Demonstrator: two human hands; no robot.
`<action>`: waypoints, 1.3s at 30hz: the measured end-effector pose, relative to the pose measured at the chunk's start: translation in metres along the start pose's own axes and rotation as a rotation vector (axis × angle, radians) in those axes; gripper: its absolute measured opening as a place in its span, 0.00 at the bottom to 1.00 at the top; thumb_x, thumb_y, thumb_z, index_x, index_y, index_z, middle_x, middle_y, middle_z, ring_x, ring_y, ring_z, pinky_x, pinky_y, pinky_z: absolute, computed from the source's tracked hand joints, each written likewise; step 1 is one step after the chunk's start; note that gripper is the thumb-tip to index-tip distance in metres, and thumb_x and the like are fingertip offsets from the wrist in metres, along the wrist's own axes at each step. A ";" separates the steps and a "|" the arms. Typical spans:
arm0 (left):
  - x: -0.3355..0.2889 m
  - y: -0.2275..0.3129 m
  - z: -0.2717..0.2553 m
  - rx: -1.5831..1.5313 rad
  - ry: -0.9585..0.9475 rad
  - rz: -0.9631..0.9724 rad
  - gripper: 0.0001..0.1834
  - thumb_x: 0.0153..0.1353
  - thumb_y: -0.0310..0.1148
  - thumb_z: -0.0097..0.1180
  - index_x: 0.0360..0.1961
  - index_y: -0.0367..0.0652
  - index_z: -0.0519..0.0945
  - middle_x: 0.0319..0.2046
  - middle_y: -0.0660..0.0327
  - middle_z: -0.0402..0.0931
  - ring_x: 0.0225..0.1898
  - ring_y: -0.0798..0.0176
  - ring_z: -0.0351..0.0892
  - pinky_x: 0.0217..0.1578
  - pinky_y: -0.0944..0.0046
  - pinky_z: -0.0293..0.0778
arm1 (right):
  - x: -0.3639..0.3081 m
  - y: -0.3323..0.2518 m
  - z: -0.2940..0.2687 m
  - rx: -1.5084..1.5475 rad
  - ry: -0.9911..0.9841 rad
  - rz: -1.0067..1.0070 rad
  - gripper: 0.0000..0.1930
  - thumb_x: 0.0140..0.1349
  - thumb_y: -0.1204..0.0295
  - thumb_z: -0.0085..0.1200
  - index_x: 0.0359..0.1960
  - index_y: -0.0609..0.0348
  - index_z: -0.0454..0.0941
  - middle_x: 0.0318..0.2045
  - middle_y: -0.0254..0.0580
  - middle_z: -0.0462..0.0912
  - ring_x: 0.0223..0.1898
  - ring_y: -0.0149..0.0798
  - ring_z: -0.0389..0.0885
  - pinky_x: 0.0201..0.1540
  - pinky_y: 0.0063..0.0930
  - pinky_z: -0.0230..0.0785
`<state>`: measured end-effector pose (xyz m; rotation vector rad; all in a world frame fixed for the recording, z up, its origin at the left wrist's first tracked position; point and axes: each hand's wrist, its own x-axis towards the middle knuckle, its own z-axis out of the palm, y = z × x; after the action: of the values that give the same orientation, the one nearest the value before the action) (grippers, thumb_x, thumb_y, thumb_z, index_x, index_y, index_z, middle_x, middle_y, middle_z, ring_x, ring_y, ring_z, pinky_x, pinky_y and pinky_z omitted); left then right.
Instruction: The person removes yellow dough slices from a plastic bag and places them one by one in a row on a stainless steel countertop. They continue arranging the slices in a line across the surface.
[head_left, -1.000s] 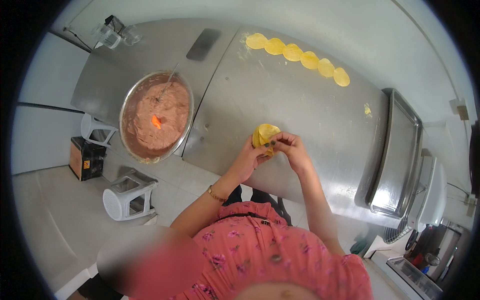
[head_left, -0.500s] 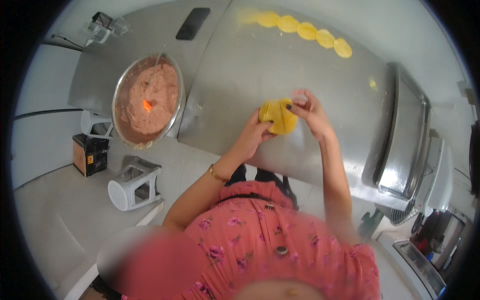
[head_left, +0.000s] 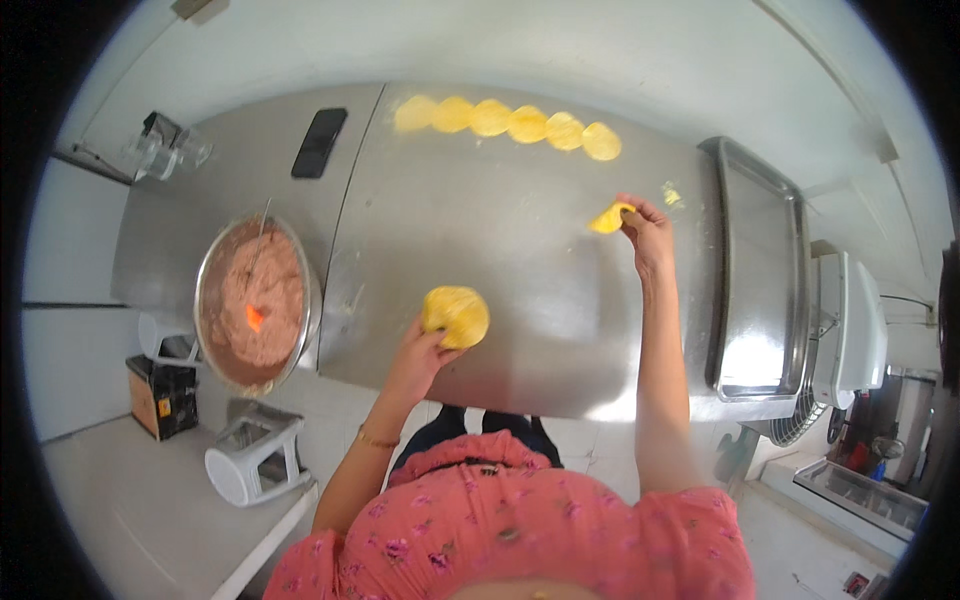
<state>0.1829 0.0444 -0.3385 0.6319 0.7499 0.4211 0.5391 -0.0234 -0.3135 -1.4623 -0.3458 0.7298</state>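
Observation:
My left hand (head_left: 424, 352) is closed on a stack of thin round yellow dough discs (head_left: 456, 317), above the near middle of the steel table (head_left: 480, 230). In my right hand (head_left: 648, 228) a single yellow dough disc (head_left: 609, 217) is pinched between thumb and fingers and sags to one side. That hand is farther out over the table's right half. Along the far edge several more discs (head_left: 527, 124) lie in a row, touching or overlapping; the row's right end (head_left: 601, 141) is nearest to my right hand.
On the left stands a big steel bowl (head_left: 204, 300) of pink ground filling with a spoon handle and an orange piece in it. A black phone (head_left: 320, 143) lies behind it. Metal trays (head_left: 760, 270) are at the right end, beside a white scale (head_left: 850, 330). Below left is a plastic stool (head_left: 255, 460).
My right hand has pulled one disc off the stack and carried it away to the right and farther out. The left hand keeps the stack. My view has tilted up.

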 end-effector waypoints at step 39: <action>-0.025 -0.012 0.013 0.006 0.027 -0.055 0.26 0.59 0.26 0.47 0.59 0.41 0.58 0.55 0.55 0.65 0.54 0.54 0.70 0.51 0.53 0.72 | 0.192 0.070 -0.083 -0.878 0.103 -0.610 0.11 0.49 0.84 0.45 0.30 0.58 0.79 0.40 0.41 0.79 0.40 0.48 0.77 0.43 0.35 0.70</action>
<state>0.1775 0.0168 -0.3262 0.6112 0.7927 0.3778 0.7171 0.0306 -0.4315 -2.0417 -1.0674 -0.0318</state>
